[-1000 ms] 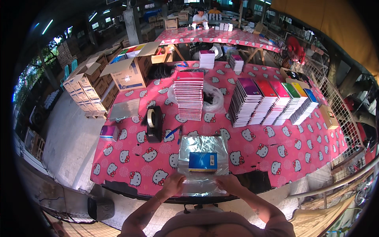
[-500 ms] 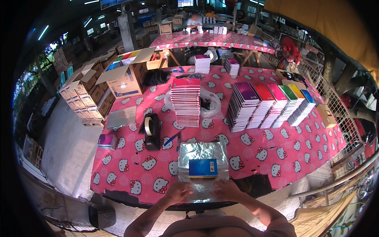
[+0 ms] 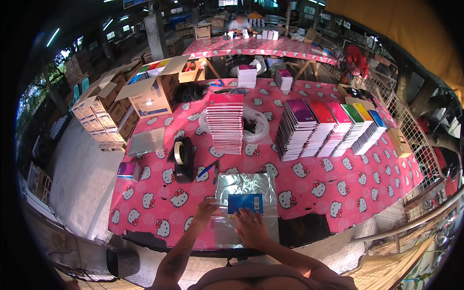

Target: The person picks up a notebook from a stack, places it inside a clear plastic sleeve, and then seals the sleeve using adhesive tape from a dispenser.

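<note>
A small blue spiral notebook (image 3: 253, 199) lies on a clear, shiny plastic sheet (image 3: 232, 182) at the table's near edge. Across the notebook's lower left part rests my right hand (image 3: 250, 227), flat with its fingers spread. My left hand (image 3: 207, 209) is at the sheet's left edge, its fingers drawn together on the plastic. Left of the sheet are a blue pen (image 3: 207, 169) and a black tape dispenser (image 3: 183, 162) with a roll of tape.
A tall stack of spiral notebooks (image 3: 224, 125) stands mid-table beside a crumpled plastic bag (image 3: 257, 128). Several notebook stacks (image 3: 300, 128) line up at the right. Clear sheets (image 3: 147, 141), small notebooks (image 3: 128, 171) and an open carton (image 3: 151, 99) are at the left. A person (image 3: 240, 24) sits far off.
My right hand has moved up and left from the sheet onto the notebook. My left hand has shifted up and left to the sheet's left edge. The view has shifted slightly.
</note>
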`<act>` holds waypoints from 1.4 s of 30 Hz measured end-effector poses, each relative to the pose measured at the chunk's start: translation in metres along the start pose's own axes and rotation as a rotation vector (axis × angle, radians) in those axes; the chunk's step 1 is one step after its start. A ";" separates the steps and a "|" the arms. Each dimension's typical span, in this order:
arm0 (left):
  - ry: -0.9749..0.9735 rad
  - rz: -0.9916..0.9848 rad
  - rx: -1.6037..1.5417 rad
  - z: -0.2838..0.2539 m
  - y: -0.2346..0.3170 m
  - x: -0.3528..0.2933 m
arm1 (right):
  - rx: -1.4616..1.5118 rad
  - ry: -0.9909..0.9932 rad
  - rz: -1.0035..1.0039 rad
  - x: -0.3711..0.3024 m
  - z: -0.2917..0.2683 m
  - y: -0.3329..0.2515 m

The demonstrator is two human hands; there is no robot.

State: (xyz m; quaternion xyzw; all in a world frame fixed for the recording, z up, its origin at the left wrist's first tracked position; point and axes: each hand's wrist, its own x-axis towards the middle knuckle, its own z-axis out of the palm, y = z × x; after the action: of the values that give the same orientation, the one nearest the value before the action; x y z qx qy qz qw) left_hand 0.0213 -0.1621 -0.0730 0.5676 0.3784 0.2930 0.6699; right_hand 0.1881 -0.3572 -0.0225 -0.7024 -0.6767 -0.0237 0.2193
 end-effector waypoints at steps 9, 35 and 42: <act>-0.245 0.645 1.092 0.088 0.041 0.139 | 0.036 -0.007 0.035 0.005 0.011 0.002; -0.404 0.703 1.427 0.102 0.059 0.146 | -0.044 0.037 0.026 -0.001 0.010 0.004; -0.244 1.034 1.475 0.082 0.045 0.129 | -0.026 0.063 -0.022 0.000 0.006 -0.002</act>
State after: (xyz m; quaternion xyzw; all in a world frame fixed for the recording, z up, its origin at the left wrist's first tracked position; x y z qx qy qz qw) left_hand 0.1617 -0.0916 -0.0460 0.9785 0.0944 0.1784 -0.0429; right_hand 0.1846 -0.3548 -0.0273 -0.6967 -0.6767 -0.0569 0.2312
